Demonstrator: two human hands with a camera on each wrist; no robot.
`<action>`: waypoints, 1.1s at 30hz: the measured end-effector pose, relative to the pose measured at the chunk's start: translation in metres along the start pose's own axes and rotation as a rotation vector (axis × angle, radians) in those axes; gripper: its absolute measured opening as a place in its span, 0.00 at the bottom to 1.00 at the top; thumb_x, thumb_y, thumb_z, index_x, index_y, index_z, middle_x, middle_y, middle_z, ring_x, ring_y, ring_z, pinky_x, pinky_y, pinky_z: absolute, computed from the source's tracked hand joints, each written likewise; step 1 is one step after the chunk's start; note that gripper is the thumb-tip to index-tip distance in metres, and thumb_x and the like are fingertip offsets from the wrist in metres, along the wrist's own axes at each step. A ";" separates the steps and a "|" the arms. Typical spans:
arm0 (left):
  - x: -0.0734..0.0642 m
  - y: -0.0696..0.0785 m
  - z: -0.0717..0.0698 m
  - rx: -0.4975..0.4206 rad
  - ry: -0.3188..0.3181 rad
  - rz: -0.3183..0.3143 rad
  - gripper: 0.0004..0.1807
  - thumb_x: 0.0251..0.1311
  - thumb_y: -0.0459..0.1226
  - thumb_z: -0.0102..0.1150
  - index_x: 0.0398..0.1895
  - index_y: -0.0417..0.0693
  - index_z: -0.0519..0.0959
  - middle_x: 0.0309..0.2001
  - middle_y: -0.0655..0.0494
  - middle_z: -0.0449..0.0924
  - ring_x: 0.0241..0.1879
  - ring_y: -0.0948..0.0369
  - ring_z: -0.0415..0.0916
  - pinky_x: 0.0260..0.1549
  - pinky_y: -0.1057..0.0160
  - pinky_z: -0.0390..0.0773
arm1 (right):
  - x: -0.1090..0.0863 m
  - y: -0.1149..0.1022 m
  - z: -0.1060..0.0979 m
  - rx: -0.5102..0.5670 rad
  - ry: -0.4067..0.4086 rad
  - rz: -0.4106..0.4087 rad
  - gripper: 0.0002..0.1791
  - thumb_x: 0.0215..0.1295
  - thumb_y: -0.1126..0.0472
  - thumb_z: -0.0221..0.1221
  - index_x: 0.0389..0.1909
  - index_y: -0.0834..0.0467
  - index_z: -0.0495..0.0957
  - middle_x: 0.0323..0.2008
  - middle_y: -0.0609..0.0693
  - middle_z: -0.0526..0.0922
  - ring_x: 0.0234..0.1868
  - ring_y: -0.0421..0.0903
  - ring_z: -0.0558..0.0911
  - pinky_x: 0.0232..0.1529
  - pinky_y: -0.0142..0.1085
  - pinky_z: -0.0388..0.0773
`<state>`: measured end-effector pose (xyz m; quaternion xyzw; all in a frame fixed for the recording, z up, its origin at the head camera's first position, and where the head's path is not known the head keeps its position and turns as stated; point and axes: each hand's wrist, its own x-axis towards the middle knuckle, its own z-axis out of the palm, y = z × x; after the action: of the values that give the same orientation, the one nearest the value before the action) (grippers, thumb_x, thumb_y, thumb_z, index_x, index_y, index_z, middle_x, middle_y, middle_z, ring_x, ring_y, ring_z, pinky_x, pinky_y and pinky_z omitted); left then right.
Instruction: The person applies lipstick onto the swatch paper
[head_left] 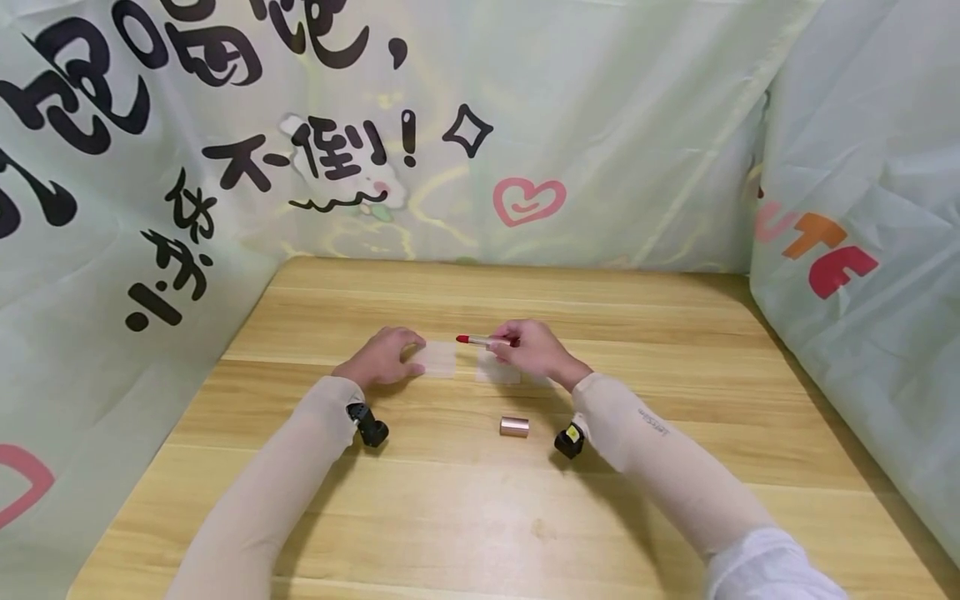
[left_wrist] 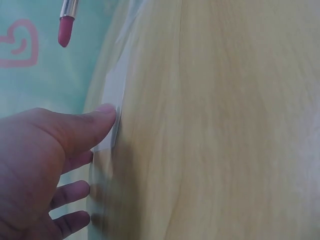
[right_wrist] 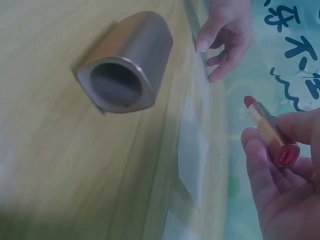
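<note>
Lipstick [head_left: 477, 341], pinched in the right hand [head_left: 534, 348], points toward the left hand [head_left: 381, 356], whose fingers spread at a sheet [head_left: 441, 360].

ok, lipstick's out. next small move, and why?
Probably ease the lipstick left and down to the leftmost white sheet. The right hand holds it above the table, red tip bare and pointing left; the left hand is at that sheet's edge, seemingly ready to steady it; the cap lies apart.
</note>
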<state>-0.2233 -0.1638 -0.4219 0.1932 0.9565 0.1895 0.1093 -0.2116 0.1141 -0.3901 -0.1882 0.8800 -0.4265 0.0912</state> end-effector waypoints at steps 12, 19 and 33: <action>0.003 0.000 0.001 0.026 0.003 -0.003 0.23 0.57 0.47 0.59 0.54 0.47 0.74 0.60 0.48 0.67 0.61 0.48 0.57 0.60 0.48 0.53 | 0.013 -0.005 0.002 -0.106 -0.077 -0.032 0.12 0.63 0.55 0.55 0.42 0.58 0.78 0.27 0.46 0.81 0.27 0.41 0.77 0.32 0.34 0.74; 0.006 -0.004 0.005 0.015 0.022 0.000 0.23 0.56 0.47 0.60 0.53 0.48 0.74 0.59 0.49 0.67 0.60 0.48 0.57 0.60 0.47 0.53 | 0.021 -0.005 0.005 -0.099 -0.060 -0.040 0.12 0.62 0.54 0.57 0.40 0.58 0.79 0.27 0.45 0.81 0.27 0.41 0.77 0.30 0.34 0.74; 0.006 -0.002 0.005 0.040 0.020 -0.008 0.24 0.55 0.47 0.60 0.54 0.48 0.74 0.61 0.49 0.66 0.61 0.47 0.56 0.60 0.47 0.53 | 0.033 -0.016 0.012 -0.115 -0.152 0.010 0.08 0.62 0.57 0.56 0.34 0.58 0.79 0.27 0.52 0.81 0.23 0.43 0.75 0.27 0.33 0.72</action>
<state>-0.2284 -0.1615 -0.4278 0.1896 0.9618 0.1719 0.0969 -0.2340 0.0831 -0.3854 -0.2206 0.8945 -0.3593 0.1488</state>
